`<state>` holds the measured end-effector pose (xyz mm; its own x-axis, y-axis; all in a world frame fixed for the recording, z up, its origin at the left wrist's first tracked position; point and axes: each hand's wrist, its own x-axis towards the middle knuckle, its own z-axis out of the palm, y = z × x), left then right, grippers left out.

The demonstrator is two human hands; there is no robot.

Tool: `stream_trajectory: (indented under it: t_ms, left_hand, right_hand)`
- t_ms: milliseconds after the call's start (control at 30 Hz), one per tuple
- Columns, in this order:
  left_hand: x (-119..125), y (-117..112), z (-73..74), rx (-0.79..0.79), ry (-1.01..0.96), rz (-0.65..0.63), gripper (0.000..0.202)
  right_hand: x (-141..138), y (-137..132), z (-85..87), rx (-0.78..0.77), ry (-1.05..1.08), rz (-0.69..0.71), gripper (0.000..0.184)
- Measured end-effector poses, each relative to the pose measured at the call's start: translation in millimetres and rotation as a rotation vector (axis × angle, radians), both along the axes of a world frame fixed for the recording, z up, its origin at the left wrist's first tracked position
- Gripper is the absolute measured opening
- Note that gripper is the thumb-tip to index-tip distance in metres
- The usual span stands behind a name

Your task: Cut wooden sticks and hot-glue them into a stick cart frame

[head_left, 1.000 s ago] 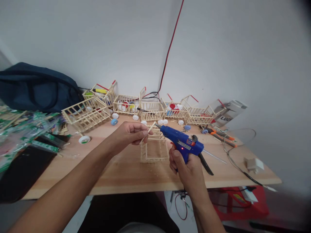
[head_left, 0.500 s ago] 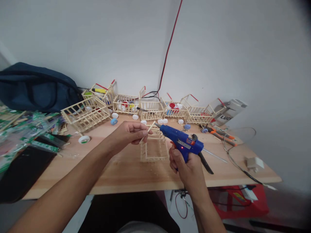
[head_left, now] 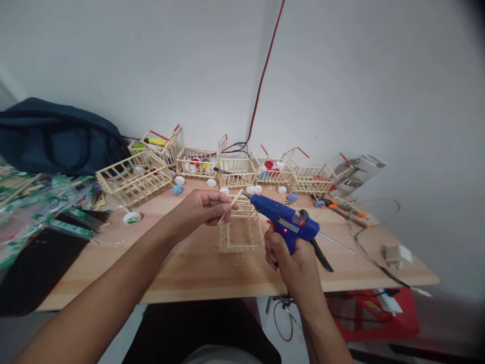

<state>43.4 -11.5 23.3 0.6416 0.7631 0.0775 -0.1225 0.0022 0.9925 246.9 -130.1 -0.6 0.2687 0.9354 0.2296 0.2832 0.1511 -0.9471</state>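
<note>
Pinched in the fingers of my left hand is a short pale wooden stick, its free end tilted up to the right. My right hand is wrapped round the handle of a blue glue gun with a small red light lit. The gun's nozzle points left, right by the stick's tip; whether they touch I cannot tell. Below both hands a small wooden-stick frame lies on the table, partly hidden by my left hand.
Several small stick carts with bottle-cap wheels line the wall, some holding caps. Plastic packaging and a dark blue bag lie at left. Orange-handled pliers, a white adapter and a cable occupy the right.
The glue gun has shifted very slightly to the right. My left hand and the stick hold almost the same place.
</note>
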Motion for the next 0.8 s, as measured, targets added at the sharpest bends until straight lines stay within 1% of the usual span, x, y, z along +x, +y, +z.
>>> stream_trajectory:
  t_ms: [100,267,467,800]
  left_hand:
    - [-0.5,0.5,-0.6,0.009,0.002,-0.012,0.027]
    - [-0.5,0.5,-0.3,0.015,0.008,-0.013,0.028]
    - [-0.2,0.3,0.9,0.016,0.011,-0.007,0.030]
    - [1.0,-0.9,1.6,0.002,0.025,0.015,0.031]
  right_hand:
    - [-1.0,-0.5,2.1,-0.050,0.030,-0.007,0.033]
    - [-2.8,-1.2,4.1,-0.066,0.069,-0.009,0.034]
    - [-1.3,-1.3,0.2,-0.096,0.079,0.010,0.035]
    - [-0.1,-1.4,-1.8,-0.078,0.066,0.023,0.033]
